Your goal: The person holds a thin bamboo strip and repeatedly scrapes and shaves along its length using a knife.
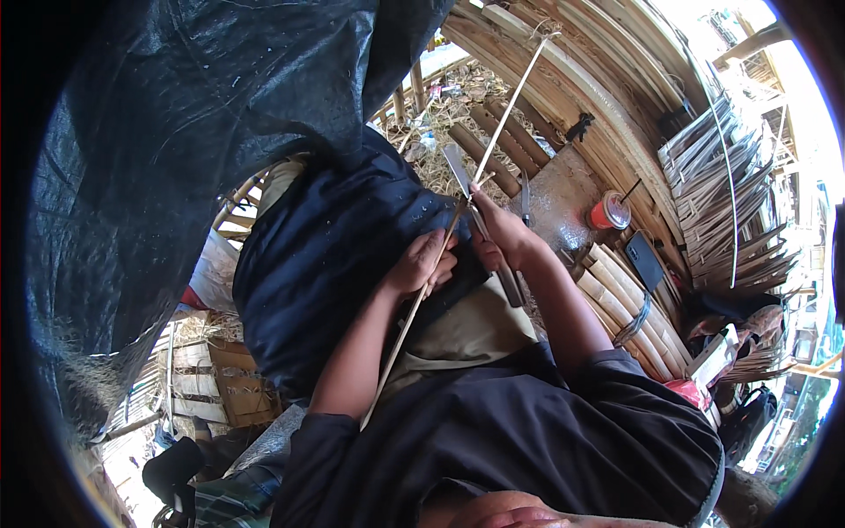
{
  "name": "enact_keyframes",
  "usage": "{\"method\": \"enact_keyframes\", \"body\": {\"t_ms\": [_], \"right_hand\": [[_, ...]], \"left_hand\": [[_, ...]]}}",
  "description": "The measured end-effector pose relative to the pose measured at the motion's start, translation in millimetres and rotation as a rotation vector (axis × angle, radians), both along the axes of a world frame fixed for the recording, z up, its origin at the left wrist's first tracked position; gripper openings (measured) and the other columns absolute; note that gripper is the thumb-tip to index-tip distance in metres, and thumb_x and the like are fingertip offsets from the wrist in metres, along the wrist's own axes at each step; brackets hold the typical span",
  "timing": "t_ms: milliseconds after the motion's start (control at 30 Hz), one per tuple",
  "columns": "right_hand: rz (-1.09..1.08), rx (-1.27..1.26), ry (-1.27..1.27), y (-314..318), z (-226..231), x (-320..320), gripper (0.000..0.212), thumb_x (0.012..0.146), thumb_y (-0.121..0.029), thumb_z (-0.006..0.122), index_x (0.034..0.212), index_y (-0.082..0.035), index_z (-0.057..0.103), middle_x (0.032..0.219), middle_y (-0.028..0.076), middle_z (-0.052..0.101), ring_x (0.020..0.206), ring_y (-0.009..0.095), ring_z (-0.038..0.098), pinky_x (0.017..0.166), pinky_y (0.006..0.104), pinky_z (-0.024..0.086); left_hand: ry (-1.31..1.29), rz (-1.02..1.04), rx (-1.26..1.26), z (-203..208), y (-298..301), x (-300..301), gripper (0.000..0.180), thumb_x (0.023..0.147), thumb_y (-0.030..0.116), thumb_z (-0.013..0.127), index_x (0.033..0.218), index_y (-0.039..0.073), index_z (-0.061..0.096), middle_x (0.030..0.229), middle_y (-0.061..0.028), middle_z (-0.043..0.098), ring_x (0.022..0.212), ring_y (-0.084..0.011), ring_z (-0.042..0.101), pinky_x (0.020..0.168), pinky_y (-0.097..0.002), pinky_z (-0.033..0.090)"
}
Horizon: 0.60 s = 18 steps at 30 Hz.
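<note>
Dark shirt fabric lies nearest the camera, by the near end of a long pale strip slanting away rightward. The left hand grips the strip; the right hand, just right of it, clasps a knife crossing it.

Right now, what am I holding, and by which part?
Your left grip holds a long thin strip partway along its length; your right grip holds a knife by its handle.

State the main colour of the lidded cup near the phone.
The lidded cup is mainly red, seen best in the head view.
</note>
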State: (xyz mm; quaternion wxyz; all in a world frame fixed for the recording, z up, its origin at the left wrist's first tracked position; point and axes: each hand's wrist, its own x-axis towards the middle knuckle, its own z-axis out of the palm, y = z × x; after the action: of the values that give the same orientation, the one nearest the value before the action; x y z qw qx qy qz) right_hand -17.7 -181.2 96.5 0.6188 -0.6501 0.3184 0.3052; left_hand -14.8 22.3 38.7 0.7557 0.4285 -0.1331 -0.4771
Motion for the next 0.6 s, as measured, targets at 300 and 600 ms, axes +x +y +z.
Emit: {"method": "enact_keyframes", "body": {"t_ms": [300,600], "right_hand": [[-0.551,-0.114,-0.778,14.8,118.7,-10.0,0.072,0.097,-0.071,0.03,0.067,-0.009,0.05,0.046,0.003,0.039,0.037,0.016,0.038,0.037,0.0312,0.033],[-0.463,0.22,-1.916,10.9,138.4,25.2,0.076,0.094,-0.076,0.021,0.068,-0.01,0.049,0.049,0.004,0.041,0.041,0.016,0.039,0.043,0.0337,0.034]], "left_hand": [[-0.015,0.019,-0.013,8.7,2.6,-0.1,0.047,0.102,0.058,0.035,0.096,0.012,0.043,0.05,0.0033,0.034,0.038,-0.0056,0.032,0.031,-0.021,0.029],[-0.068,-0.006,-0.038,2.4,-3.0,3.0,0.045,0.104,0.055,0.031,0.096,0.012,0.042,0.051,0.0042,0.033,0.039,-0.0049,0.032,0.031,-0.021,0.032]]}}
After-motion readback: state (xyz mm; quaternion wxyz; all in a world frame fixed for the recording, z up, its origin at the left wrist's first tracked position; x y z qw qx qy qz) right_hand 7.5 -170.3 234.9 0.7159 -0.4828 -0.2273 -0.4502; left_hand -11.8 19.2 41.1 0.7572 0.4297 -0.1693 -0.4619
